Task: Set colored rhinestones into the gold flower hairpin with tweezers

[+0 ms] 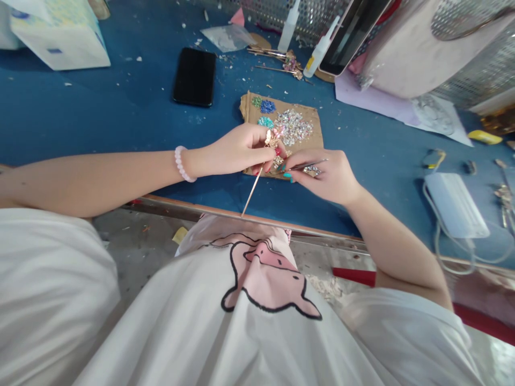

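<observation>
Pinched in my left hand (245,147) is a gold hairpin (253,188) with a flower-like ornament at its top, its long stick slanting down to the table's front edge. My right hand (324,174) holds metal tweezers (308,165), whose tips point left towards the cardboard. Both hands are close together over the front part of a cardboard piece (313,115). On that cardboard lie a large pile of clear, shiny stones (293,126) and smaller heaps of blue (267,106), turquoise (265,122) and green stones (256,101).
A black phone (195,76) lies behind my left forearm. Farther back are white bottles (322,48), more hairpins (292,64) and a plastic bag (228,37). A tissue box (60,35) stands back left; a face mask (456,205) and cable lie at the right.
</observation>
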A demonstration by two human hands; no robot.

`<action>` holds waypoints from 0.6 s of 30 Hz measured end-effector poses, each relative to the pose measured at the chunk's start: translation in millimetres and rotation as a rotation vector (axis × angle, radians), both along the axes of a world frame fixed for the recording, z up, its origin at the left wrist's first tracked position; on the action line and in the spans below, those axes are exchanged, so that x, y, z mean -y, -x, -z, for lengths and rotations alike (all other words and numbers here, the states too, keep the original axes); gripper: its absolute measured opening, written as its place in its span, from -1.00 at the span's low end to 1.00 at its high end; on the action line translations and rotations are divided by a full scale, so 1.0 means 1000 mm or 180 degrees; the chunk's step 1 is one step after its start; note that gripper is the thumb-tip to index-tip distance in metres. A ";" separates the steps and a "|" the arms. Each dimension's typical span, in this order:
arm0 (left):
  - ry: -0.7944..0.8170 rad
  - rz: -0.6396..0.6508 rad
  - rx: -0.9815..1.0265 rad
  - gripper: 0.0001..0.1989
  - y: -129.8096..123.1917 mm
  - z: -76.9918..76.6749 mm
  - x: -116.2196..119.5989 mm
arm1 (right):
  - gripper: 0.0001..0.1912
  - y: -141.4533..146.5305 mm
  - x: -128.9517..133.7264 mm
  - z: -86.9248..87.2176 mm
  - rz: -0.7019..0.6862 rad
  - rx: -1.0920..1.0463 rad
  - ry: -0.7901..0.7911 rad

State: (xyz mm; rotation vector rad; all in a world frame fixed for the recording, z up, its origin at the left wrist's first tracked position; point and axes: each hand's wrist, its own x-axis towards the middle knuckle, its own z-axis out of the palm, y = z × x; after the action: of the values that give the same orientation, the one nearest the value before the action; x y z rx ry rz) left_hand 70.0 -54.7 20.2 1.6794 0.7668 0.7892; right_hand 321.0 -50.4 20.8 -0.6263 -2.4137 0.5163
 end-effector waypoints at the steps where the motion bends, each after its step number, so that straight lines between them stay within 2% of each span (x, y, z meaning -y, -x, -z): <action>1: -0.0026 0.0000 -0.0010 -0.77 0.000 0.000 0.000 | -0.88 -0.001 0.000 0.000 0.0048 -0.0031 -0.0047; 7: -0.0208 0.0006 -0.0142 -0.78 0.001 -0.001 0.002 | -0.91 -0.001 0.004 -0.007 0.0001 -0.0442 -0.0393; 11: -0.0250 0.0019 -0.0157 -0.79 0.001 -0.001 0.004 | -0.86 0.001 0.007 -0.007 -0.0050 -0.0981 -0.0969; 15: -0.0332 -0.0008 -0.0189 -0.80 0.000 -0.001 0.006 | -0.74 0.002 0.007 -0.004 -0.0086 -0.0888 -0.1574; 18: -0.0447 0.0007 -0.0321 -0.82 -0.001 0.000 0.008 | -0.70 0.003 0.007 -0.002 -0.0177 -0.0774 -0.1845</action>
State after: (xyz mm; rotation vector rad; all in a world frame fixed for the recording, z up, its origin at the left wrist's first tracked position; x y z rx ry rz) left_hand 71.0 -63.2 20.0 1.8568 0.7942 0.7765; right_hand 318.3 -57.6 22.8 -0.2277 -2.1971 -0.0937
